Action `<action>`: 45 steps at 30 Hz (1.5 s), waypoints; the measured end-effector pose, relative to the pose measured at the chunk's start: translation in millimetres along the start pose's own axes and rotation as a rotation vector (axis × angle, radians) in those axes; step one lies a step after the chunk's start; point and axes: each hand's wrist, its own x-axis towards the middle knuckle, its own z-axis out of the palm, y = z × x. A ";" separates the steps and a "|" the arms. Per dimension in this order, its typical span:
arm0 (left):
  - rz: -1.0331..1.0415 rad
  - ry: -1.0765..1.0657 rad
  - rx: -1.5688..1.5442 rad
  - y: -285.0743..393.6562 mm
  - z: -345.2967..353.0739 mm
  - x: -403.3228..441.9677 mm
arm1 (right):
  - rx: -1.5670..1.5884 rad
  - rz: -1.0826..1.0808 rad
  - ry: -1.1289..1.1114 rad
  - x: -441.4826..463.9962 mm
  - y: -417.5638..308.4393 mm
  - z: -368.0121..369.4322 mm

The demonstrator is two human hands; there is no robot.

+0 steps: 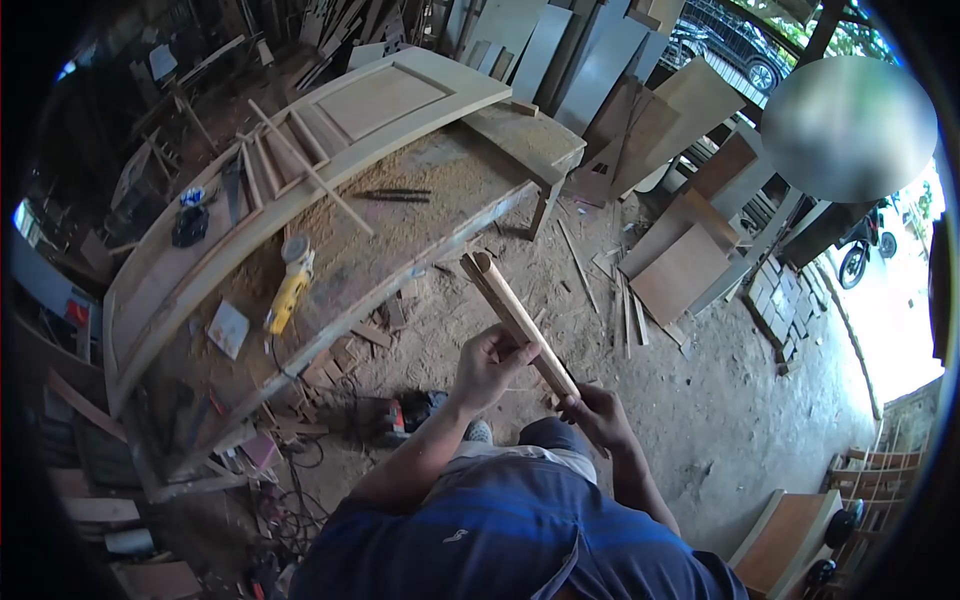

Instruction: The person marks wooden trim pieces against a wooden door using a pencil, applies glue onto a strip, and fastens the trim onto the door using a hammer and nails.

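Observation:
Both my hands hold a length of wooden moulding in front of my body, tilted with its far end up and to the left. That end shows a curved, hollow profile, and a lengthwise line runs down the piece; whether it is one strip or two laid together I cannot tell. My left hand is closed around its middle, thumb on top. Near the lower end, my right hand grips it with the thumb along the upper face. Part of the lower end is hidden by my fingers.
A dusty workbench on the left bears a panelled wooden door, a yellow angle grinder and a sandpaper-like sheet. Boards lean at the right. A power tool, cables and offcuts lie on the sawdust-covered floor.

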 end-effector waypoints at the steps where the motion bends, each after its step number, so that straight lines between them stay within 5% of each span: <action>1: -0.003 0.001 -0.001 0.2 -1.6 22.0 | 0.023 -0.002 0.000 20.6 0.2 -8.4; 9: 0.060 0.186 0.148 -22.8 -40.9 192.9 | 0.118 -0.052 -0.234 237.6 -5.3 -84.7; 13: 0.133 0.445 0.209 -5.6 -69.4 255.3 | -0.223 -0.199 -0.045 357.2 -34.8 -125.6; 16: 0.132 0.892 0.156 24.2 -99.5 280.7 | 0.002 -0.266 0.133 437.2 -72.7 -155.9; 20: 0.376 1.491 -0.112 58.1 -143.6 305.7 | 0.260 -0.349 0.291 540.1 -120.0 -180.6; 31: 0.534 1.325 -0.642 6.7 -346.3 431.0 | 0.541 0.090 0.243 759.7 -134.5 -70.0; 39: 0.367 1.305 -0.761 -15.0 -473.9 541.7 | 0.541 0.016 0.174 888.9 -167.4 61.0; 45: 0.180 1.346 -0.543 -51.3 -515.4 547.6 | 0.516 0.014 0.146 946.7 -180.8 109.0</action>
